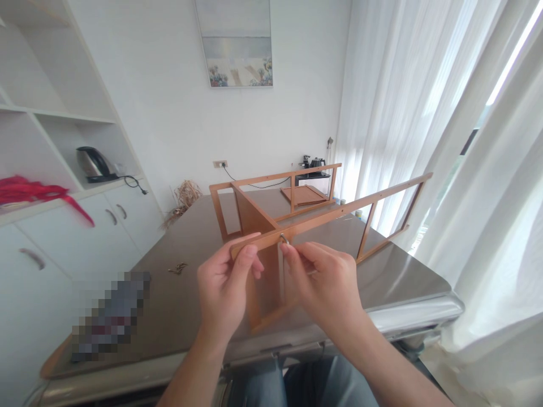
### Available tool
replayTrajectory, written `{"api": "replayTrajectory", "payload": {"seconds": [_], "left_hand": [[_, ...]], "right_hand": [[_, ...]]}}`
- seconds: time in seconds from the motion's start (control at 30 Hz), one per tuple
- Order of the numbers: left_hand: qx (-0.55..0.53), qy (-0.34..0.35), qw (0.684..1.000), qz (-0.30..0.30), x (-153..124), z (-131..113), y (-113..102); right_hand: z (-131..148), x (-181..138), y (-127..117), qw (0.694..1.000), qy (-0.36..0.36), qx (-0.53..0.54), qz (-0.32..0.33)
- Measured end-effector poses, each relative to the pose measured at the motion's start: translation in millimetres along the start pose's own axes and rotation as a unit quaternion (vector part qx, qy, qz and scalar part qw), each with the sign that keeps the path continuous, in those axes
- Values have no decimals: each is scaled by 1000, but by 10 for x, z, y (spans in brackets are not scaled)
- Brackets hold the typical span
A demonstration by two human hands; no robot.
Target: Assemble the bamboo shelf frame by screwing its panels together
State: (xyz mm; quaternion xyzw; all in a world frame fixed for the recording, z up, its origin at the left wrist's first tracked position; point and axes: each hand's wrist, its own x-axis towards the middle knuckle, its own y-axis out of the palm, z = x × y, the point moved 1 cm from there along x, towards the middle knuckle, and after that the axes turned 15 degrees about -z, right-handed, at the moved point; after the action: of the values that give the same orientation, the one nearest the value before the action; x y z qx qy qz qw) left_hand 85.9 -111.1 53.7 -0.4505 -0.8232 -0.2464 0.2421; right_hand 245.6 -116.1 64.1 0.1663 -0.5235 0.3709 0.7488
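Note:
A brown wooden shelf frame (pixel 318 219) lies on its side on the table, with a panel (pixel 255 209) set between its two long side frames. My left hand (pixel 229 280) grips the near left end of the closer rail, thumb in front. Just right of it, my right hand (pixel 324 277) pinches a small bent metal piece, which looks like a hex key (pixel 284 238), at the rail where the panel meets it. The tips of my right fingers are partly hidden behind the thumb. Several small metal screws (pixel 177 268) lie on the table to the left.
The frame stands on a grey table (pixel 169 311) with a rounded front edge. A flat brown panel (pixel 306 195) lies at the back. A blurred-out bag-like thing (pixel 112 319) sits at the left edge. Beyond are a black kettle set (pixel 316 164), shelves with a kettle (pixel 93 163), and white curtains (pixel 382 102).

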Motion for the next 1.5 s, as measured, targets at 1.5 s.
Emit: {"api": "replayTrajectory", "payload": {"seconds": [1.5], "left_hand": [[-170,-71,980,-70,-84,58,96]], "right_hand": [[65,0,84,994,62,19,84]]}}
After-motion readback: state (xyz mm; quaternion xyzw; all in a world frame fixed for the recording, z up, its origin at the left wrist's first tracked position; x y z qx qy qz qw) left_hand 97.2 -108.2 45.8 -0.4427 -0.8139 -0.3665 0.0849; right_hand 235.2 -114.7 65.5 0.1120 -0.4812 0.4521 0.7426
